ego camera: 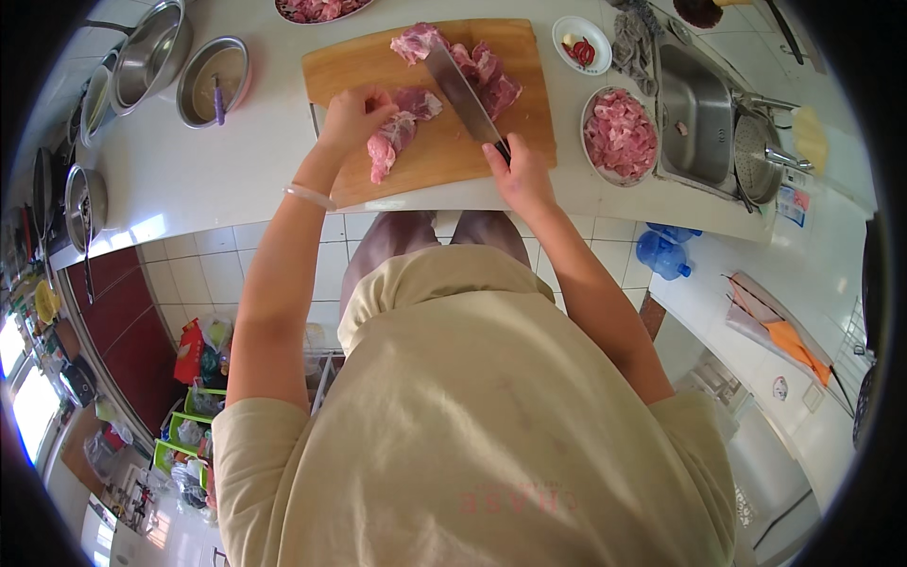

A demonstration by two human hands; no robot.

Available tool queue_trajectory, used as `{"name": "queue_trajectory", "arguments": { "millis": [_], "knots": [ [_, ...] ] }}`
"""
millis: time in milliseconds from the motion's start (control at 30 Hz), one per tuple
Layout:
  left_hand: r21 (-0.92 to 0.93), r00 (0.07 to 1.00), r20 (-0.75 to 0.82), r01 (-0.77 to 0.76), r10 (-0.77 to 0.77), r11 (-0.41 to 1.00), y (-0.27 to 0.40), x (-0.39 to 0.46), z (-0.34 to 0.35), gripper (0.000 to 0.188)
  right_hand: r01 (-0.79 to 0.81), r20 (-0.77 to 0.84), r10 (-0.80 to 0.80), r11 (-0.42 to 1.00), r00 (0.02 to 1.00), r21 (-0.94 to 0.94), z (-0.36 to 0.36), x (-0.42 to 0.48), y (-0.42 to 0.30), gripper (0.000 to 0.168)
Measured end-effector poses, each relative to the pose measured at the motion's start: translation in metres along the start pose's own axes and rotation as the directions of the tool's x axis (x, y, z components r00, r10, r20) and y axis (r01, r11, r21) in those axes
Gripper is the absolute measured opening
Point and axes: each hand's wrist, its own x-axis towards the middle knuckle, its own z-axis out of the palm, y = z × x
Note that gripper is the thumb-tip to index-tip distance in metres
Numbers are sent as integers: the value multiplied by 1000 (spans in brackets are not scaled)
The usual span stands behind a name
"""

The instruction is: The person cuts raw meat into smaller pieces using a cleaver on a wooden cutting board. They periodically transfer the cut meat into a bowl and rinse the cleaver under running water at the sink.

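Observation:
On a wooden cutting board (443, 159) lie pieces of raw meat. My right hand (523, 173) grips the black handle of a cleaver (460, 92), whose broad blade points up and left over the board, its tip beside the larger meat pieces (496, 78) near the far edge. My left hand (356, 117), with a pale bangle on the wrist, is at the upper left edge of a long meat piece (400, 131). Its fingers are bent; whether they pinch the meat is not plain. Skin or fat shows pale on that piece's lower end.
Right of the board stand a plate of cut meat (620, 138), a small white dish with red chillies (582, 48) and a steel sink (698, 117). A patterned plate of meat (322, 10) is beyond the board. Steel bowls (212, 81) stand at the left.

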Motion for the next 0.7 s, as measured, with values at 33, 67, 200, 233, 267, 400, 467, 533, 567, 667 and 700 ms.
{"name": "queue_trajectory", "arguments": {
  "millis": [33, 67, 200, 233, 267, 400, 467, 533, 567, 667, 700],
  "knots": [
    [23, 1000, -4, -24, 24, 999, 5, -9, 1, 18, -4, 16, 4, 1000, 1000, -2, -2, 0, 0, 35],
    [174, 990, -75, -107, 121, 979, 9, -25, 8, 17, -7, 32, 7, 1000, 999, -4, -4, 1, -1, 34],
    [435, 932, -276, -97, 235, 895, -13, -66, 49, 20, 7, 47, -5, 999, 999, -34, -2, 1, -4, 34],
    [408, 927, -327, -38, 185, 912, -19, -69, 54, 22, 10, 54, -8, 1000, 998, -30, -1, 2, -4, 34],
    [311, 925, -357, -14, 131, 950, -28, -72, 54, 17, 13, 62, -11, 1000, 998, -25, -1, 3, -6, 34],
    [-456, 927, -242, 151, -285, 877, -30, -82, 40, 14, 62, 49, -62, 998, 997, 1, 2, 0, -5, 34],
    [-662, 928, -192, 118, -319, 740, -45, -83, 41, 14, 67, 46, -67, 998, 997, -1, 3, 0, -4, 34],
    [-629, 906, -272, 88, -325, 772, -59, -83, 45, 15, 63, 46, -62, 998, 997, -18, 1, 2, -6, 34],
    [-487, 876, -374, 93, -304, 869, -66, -83, 48, 15, 53, 47, -52, 998, 998, -30, 0, 2, -9, 34],
    [-7, 797, -598, -112, 86, 994, -39, -68, 49, 17, 54, 38, -52, 997, 998, -57, 0, 2, -14, 32],
    [165, 739, -620, -205, 263, 965, -19, -62, 47, 18, 62, 36, -60, 996, 998, -63, 0, 2, -16, 31]
  ]
}}
